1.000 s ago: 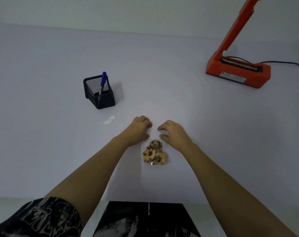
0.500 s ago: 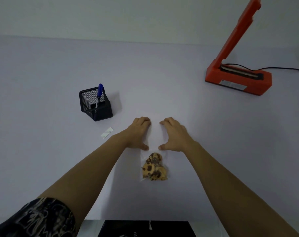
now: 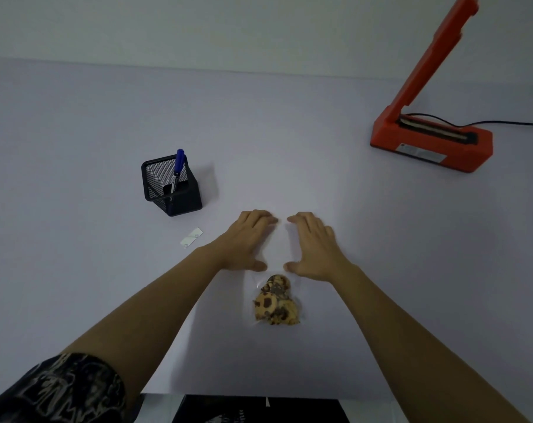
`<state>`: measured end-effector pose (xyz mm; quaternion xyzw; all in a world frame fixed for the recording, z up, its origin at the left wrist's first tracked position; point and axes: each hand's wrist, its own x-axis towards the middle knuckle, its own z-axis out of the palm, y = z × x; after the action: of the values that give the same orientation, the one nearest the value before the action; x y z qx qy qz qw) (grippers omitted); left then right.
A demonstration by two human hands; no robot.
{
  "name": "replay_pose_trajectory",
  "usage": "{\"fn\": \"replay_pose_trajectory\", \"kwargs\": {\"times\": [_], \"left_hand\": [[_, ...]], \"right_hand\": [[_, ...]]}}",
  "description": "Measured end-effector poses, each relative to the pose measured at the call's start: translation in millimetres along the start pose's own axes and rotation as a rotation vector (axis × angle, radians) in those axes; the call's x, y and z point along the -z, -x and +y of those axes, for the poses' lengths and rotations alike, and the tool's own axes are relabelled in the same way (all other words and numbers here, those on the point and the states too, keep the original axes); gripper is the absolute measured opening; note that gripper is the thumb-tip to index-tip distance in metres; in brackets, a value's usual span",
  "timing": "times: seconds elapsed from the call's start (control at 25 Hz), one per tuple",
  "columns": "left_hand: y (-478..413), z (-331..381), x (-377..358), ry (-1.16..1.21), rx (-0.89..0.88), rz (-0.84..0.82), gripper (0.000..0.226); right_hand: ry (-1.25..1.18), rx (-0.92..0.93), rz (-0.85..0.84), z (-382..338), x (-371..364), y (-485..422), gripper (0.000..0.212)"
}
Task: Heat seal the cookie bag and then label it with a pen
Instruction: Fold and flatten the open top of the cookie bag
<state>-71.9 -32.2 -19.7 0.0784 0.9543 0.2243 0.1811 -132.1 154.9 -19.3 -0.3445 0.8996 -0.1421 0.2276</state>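
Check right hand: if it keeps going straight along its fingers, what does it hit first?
Nothing nearby. The right hand lies flat on the clear bag, fingers pointing up-table and slightly left. That line crosses bare table; the sealer sits well off to the right.

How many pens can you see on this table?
1: a blue-capped pen standing in the black mesh holder, left of the hands. More could be hidden inside the holder.

Counter [image 3: 320, 148] wide open between hands and heat sealer [image 3: 433, 141] far right, its arm raised. Pen holder [image 3: 172, 186] with pen [image 3: 178, 166] stands left; small label [image 3: 192, 237] lies just beside it. Both forearms flank cookie bag [image 3: 275, 300].
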Motion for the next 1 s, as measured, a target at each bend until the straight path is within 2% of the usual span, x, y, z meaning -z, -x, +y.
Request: {"fn": "replay_pose_trajectory", "kwargs": {"times": [0.16, 0.28, 0.36, 0.48, 0.68, 0.84, 1.0], "left_hand": [[12.6, 0.3, -10.9, 0.053, -0.084, -0.004, 0.038], [13.2, -1.7, -15.4, 0.078, -0.105, -0.034, 0.029], [12.0, -3.4, -15.6, 0.114, -0.098, -0.035, 0.036], [9.3, -5.7, -12.3, 0.125, -0.063, -0.042, 0.059], [-0.1, -8.9, -4.0, 0.041, 0.004, -0.068, 0.09], [-5.7, -11.0, -0.9, -0.015, 0.034, -0.117, 0.103], [-9.4, -11.7, -2.0, -0.058, 0.041, -0.143, 0.109]], "right_hand": [[-0.083, 0.119, 0.044, 5.6, -14.7, 16.2, 0.042], [-0.047, 0.141, 0.039, 8.1, -19.5, 17.8, 0.033], [-0.027, 0.138, 0.04, 8.0, -19.5, 17.5, 0.036], [0.014, 0.119, 0.029, 7.5, -16.6, 15.7, 0.045], [0.088, 0.08, -0.015, 4.9, -8.0, 4.1, 0.071], [0.113, 0.028, -0.093, 1.2, -1.7, -5.7, 0.092], [0.149, 0.001, -0.155, -1.2, -0.6, -11.2, 0.102]]}}
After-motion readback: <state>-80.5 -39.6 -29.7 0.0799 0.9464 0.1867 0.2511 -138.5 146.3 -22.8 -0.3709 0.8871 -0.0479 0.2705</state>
